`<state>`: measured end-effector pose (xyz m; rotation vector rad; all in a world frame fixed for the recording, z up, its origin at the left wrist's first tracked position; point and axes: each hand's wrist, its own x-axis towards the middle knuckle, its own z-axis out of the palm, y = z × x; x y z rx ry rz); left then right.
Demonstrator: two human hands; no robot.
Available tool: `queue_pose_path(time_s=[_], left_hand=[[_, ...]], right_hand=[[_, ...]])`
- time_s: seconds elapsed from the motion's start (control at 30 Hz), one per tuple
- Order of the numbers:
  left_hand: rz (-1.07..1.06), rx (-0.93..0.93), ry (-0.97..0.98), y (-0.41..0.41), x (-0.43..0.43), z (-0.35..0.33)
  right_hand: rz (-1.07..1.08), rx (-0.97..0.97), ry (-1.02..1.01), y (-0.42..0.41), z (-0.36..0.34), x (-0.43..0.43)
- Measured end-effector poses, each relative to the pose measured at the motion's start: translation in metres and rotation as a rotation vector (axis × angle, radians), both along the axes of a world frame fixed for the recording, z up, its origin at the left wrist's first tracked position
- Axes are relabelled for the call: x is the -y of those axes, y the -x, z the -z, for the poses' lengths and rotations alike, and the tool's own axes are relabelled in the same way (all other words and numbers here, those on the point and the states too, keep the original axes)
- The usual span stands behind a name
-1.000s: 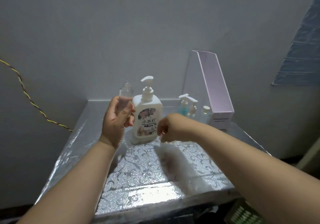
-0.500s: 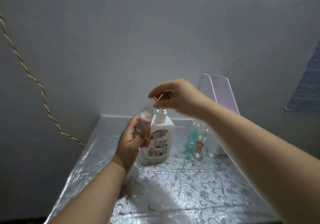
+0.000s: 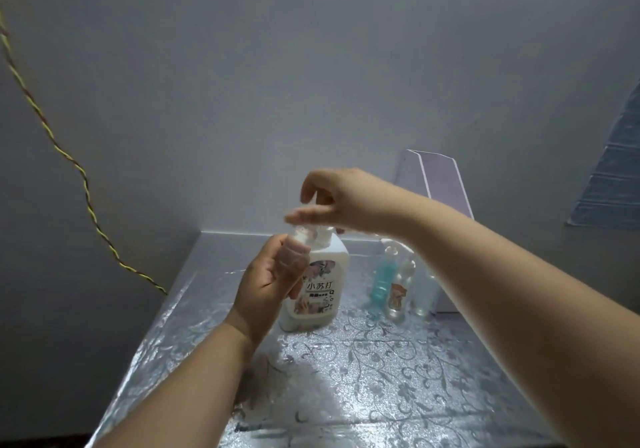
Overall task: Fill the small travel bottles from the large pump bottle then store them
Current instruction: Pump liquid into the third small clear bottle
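Grey wall (image 3: 311, 67) backs a counter (image 3: 381, 385) covered in silver floral foil. A twisted yellow cable (image 3: 142, 278) runs down the wall well out beyond the left hand (image 3: 266, 288).

That hand grips a clear travel bottle (image 3: 294, 255) upright, fingers wrapped round its body, with the bottle's top just under the right hand's thumb. The pump bottle (image 3: 320, 298) stands on the counter right behind the left hand's fingers and directly below the right hand (image 3: 341, 198).

The right hand sits over the pump top and hides it. Its fingers are bent and its thumb stretches flat toward the travel bottle, but the hand is blurred, so I cannot tell whether it grips the pump or only presses it.

Under the right forearm three small bottles stand close together: a blue bottle (image 3: 382, 281), a labelled bottle (image 3: 400, 293) and a plain bottle (image 3: 424, 297), partly hidden by the arm. A pale pink box (image 3: 446, 188) stands behind the right wrist, by the wall.
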<state>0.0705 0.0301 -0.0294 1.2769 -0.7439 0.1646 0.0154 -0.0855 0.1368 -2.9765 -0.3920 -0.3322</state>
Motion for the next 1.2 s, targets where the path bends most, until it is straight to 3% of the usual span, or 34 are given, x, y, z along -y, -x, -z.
queue_pose_path(time_s=[0.13, 0.3, 0.67, 0.8, 1.2], left_hand=[[0.008, -0.004, 0.003, 0.000, 0.000, 0.000], [-0.009, 0.011, 0.001, 0.001, -0.001, -0.001], [0.015, 0.011, -0.006, 0.001, 0.000, 0.000], [0.012, 0.016, 0.005, -0.001, -0.001, 0.000], [-0.227, 0.131, -0.072, -0.003, 0.006, 0.006]], right_hand=[[0.023, -0.006, 0.109, 0.002, 0.000, 0.001], [-0.027, -0.026, -0.018, 0.002, 0.001, 0.002], [0.011, 0.054, 0.062, -0.005, 0.006, 0.002], [-0.045, -0.037, -0.096, -0.002, 0.008, 0.002], [0.066, 0.145, -0.223, -0.007, 0.036, -0.009]])
